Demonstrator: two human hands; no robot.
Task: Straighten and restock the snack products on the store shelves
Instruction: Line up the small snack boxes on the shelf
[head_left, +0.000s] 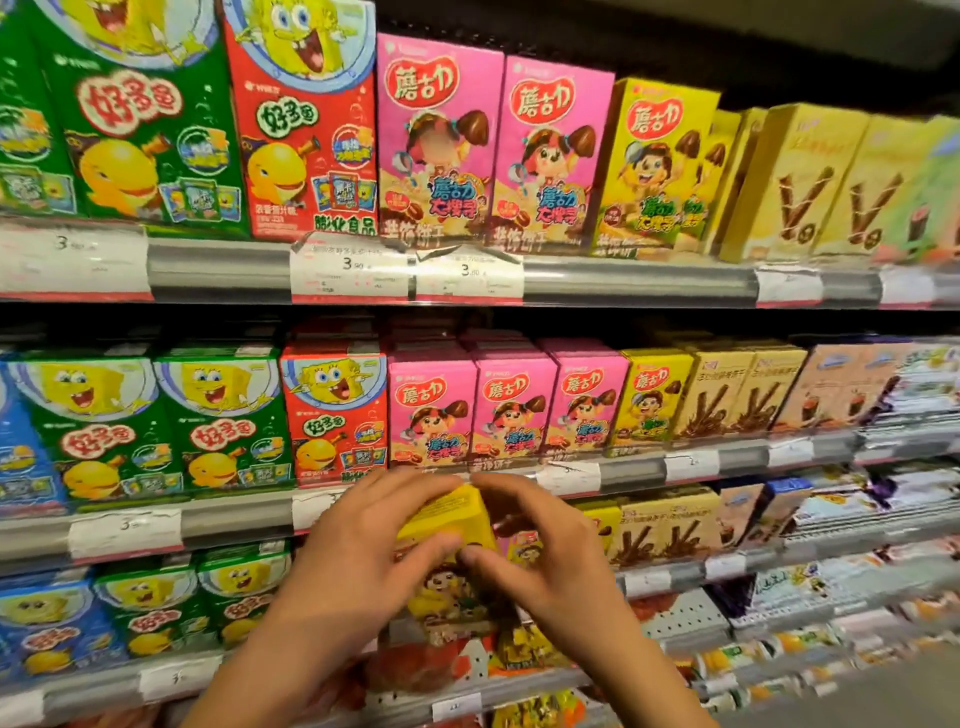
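Observation:
A yellow snack box (451, 519) with a cartoon child on its front is held up in front of the third shelf from the top. My left hand (363, 551) grips its left side, fingers over the top and thumb on the front. My right hand (540, 545) grips its right side the same way. Both thumbs nearly meet on the box's face. The lower part of the box is partly hidden by my hands. Matching yellow boxes (652, 397) stand on the shelf above, right of the pink boxes (511, 402).
Green (223, 421) and red (335, 410) cartoon-sponge boxes fill the left of each shelf. Beige chocolate-stick boxes (737, 395) stand to the right. Grey shelf rails with price tags (124, 532) run along each level. Mixed small packs lie on the lower shelf (519, 649).

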